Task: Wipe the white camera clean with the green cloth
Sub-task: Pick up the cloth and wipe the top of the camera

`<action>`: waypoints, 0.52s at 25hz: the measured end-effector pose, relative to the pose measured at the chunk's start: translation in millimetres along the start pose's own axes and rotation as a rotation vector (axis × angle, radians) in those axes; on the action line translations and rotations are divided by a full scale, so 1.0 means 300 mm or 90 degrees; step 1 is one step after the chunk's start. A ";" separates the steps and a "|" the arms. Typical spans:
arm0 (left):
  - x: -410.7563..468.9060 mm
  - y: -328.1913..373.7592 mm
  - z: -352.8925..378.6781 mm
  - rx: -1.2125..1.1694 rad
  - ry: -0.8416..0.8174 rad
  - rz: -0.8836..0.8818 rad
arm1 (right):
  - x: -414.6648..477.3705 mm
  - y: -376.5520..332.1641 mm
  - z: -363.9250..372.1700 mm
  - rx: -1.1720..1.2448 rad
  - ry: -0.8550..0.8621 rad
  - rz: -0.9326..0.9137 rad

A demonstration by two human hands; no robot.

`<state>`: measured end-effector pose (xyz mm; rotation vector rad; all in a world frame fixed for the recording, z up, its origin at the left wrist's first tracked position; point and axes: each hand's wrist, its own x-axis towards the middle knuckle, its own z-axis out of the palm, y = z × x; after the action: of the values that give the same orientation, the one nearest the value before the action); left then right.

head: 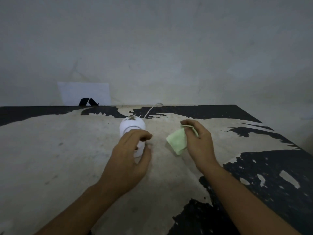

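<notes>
The white camera (132,127) stands upright on the worn table (50,150), a brown smudge on its rounded top. A white cable (151,109) runs from it toward the wall. My left hand (130,156) curls around the camera's lower body from the front, fingers and thumb on either side; I cannot tell how firmly it grips. To the right, my right hand (198,141) pinches the folded green cloth (177,141), which hangs just above the table, apart from the camera.
A white sheet of paper (84,92) leans on the wall at the back left, with a black folded stand (88,102) in front of it. The tabletop is pale with peeling black patches; its right edge (288,141) slants away.
</notes>
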<state>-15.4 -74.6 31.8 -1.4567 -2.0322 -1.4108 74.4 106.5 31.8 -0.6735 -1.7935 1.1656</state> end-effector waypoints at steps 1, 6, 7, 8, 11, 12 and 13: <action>-0.005 -0.019 -0.037 0.001 0.041 -0.021 | -0.004 -0.015 0.023 -0.006 -0.003 -0.014; 0.008 -0.151 -0.114 -0.006 0.139 -0.212 | -0.016 -0.071 0.146 -0.047 0.012 -0.061; 0.016 -0.173 -0.117 -0.023 0.131 -0.242 | -0.018 -0.082 0.166 -0.043 0.005 -0.076; 0.026 -0.190 -0.117 -0.045 0.110 -0.265 | -0.016 -0.089 0.183 -0.038 -0.001 -0.092; 0.046 -0.231 -0.114 -0.112 -0.004 -0.293 | -0.008 -0.107 0.223 -0.024 -0.014 -0.152; 0.046 -0.241 -0.110 -0.127 -0.041 -0.296 | -0.008 -0.109 0.234 -0.029 -0.020 -0.177; 0.045 -0.247 -0.105 -0.136 -0.071 -0.295 | -0.009 -0.109 0.244 -0.038 -0.029 -0.202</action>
<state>-93.1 -94.2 16.0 -1.2079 -2.4679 -1.8046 12.0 58.8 47.1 -0.3790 -1.8969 0.9225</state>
